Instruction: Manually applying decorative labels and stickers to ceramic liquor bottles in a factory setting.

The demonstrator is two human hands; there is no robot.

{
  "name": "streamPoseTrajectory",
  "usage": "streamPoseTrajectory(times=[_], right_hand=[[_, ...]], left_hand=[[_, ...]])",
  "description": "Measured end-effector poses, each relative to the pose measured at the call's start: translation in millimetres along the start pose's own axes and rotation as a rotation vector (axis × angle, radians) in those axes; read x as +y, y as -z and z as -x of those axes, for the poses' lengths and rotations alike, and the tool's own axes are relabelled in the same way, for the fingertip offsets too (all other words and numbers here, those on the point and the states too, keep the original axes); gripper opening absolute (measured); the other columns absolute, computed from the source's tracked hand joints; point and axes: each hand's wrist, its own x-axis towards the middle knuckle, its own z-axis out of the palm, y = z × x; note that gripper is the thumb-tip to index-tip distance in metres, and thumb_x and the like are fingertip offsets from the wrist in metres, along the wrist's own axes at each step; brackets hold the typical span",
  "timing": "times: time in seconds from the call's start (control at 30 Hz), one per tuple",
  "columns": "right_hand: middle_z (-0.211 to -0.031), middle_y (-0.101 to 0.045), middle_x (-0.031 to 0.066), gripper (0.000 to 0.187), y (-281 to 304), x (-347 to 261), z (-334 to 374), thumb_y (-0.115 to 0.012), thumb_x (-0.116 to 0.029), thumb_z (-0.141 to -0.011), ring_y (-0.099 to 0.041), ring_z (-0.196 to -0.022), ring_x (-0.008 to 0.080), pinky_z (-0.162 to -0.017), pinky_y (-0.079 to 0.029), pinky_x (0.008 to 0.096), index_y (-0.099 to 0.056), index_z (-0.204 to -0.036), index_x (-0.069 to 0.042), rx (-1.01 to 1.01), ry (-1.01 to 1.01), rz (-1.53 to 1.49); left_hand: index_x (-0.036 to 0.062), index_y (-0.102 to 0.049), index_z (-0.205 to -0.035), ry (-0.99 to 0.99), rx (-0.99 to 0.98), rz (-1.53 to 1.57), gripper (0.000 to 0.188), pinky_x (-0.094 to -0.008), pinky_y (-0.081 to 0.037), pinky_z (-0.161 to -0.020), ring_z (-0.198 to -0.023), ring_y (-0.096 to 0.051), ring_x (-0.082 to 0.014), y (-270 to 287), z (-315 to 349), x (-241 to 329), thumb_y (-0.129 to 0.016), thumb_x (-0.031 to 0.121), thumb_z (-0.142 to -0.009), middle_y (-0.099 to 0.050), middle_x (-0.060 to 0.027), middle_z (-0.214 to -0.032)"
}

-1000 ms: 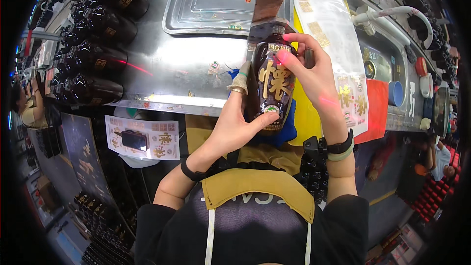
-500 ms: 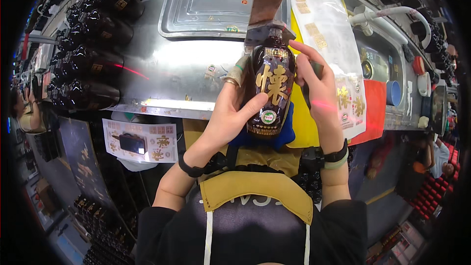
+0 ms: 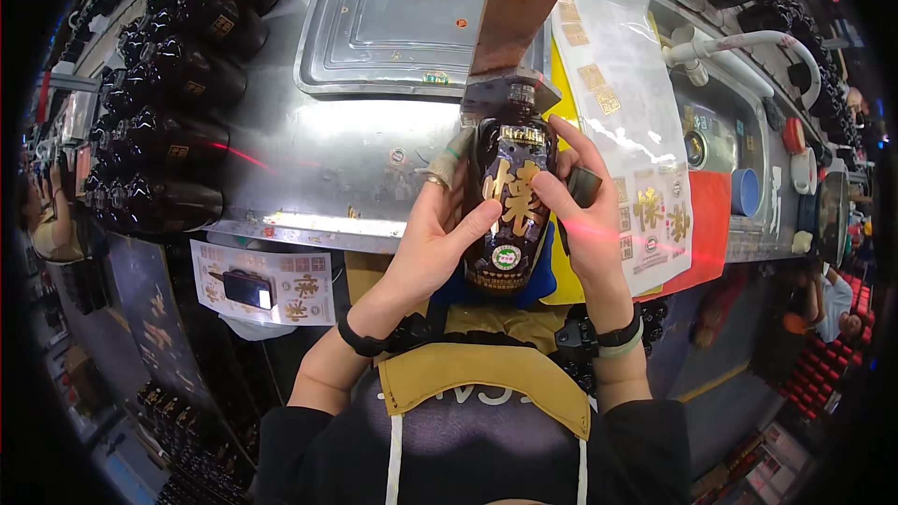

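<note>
A glossy dark brown bottle with gold lettering and a round green-and-white label lies in front of me, its neck pointing away. Under its base shows a blue cloth. My left hand grips the bottle's left side, thumb on the front; one finger wears a pale wrap. My right hand closes round the right side with its thumb pressed on the gold lettering. A dark flat piece is tucked in the right hand; its kind cannot be made out.
Several dark bottles stand on the left of the metal table. A clear tray lies at the back, beside a brown upright board. Right are decal sheets, a red sheet, a blue cup and a sink.
My right thumb has come down onto the bottle's front, and the right hand has closed in on it. The whole view has shifted slightly, with the bottle appearing lower.
</note>
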Motion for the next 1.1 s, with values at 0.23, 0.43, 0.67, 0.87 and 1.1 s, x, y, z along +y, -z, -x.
streamPoseTrajectory(times=[0.23,0.43,0.67,0.87,1.1], right_hand=[[-0.092,-0.042,-0.0075,0.063,0,2,-1,-0.082,-0.009,-0.088,-0.041,-0.079,0.0024,-0.072,-0.033,0.0164,-0.058,-0.145,-0.008,0.005,-0.013,-0.029],[-0.090,-0.043,-0.0075,0.062,3,1,-3,-0.080,-0.009,-0.089,-0.042,-0.078,0.0018,-0.070,-0.036,0.0180,-0.056,-0.147,-0.008,-0.018,-0.029,-0.020],[-0.103,-0.050,-0.0009,0.053,25,-21,-12,-0.068,-0.006,-0.096,-0.048,-0.097,0.0075,-0.086,-0.038,0.0179,-0.053,-0.147,-0.005,-0.133,0.033,0.161],[-0.117,-0.058,0.0066,0.043,24,-43,-11,-0.058,0.009,-0.094,-0.056,-0.111,0.0158,-0.097,-0.045,0.0284,-0.056,-0.135,-0.004,-0.031,0.314,0.317],[-0.098,-0.066,0.0047,0.037,-2,-71,-14,-0.069,-0.006,-0.074,-0.062,-0.091,0.0248,-0.083,-0.053,0.0373,-0.072,-0.111,-0.008,-0.417,0.872,1.032]], left_hand=[[-0.0025,-0.017,-0.162,0.001,0.006,-0.001,0.077,-0.0384,-0.030,-0.122,-0.149,-0.036,-0.0236,-1,1,0,-0.064,0.011,-0.102,-0.030,-0.0176,-0.165],[-0.0022,-0.018,-0.162,-0.038,-0.006,-0.022,0.074,-0.0396,-0.030,-0.122,-0.150,-0.034,-0.0241,-3,0,0,-0.061,0.007,-0.102,-0.032,-0.0164,-0.164],[-0.0052,-0.011,-0.162,-0.130,-0.107,-0.120,0.100,-0.0400,-0.031,-0.122,-0.147,-0.037,-0.0254,1,-1,-4,-0.078,0.004,-0.088,-0.032,-0.0186,-0.161],[-0.0063,-0.013,-0.161,-0.147,-0.051,-0.123,0.100,-0.0392,-0.035,-0.119,-0.143,-0.042,-0.0242,-9,3,-7,-0.079,0.007,-0.088,-0.039,-0.0181,-0.155],[-0.0055,-0.017,-0.160,-0.113,-0.034,-0.328,0.094,-0.0387,-0.038,-0.117,-0.140,-0.045,-0.0238,-6,10,-11,-0.078,0.008,-0.089,-0.043,-0.0179,-0.152]])
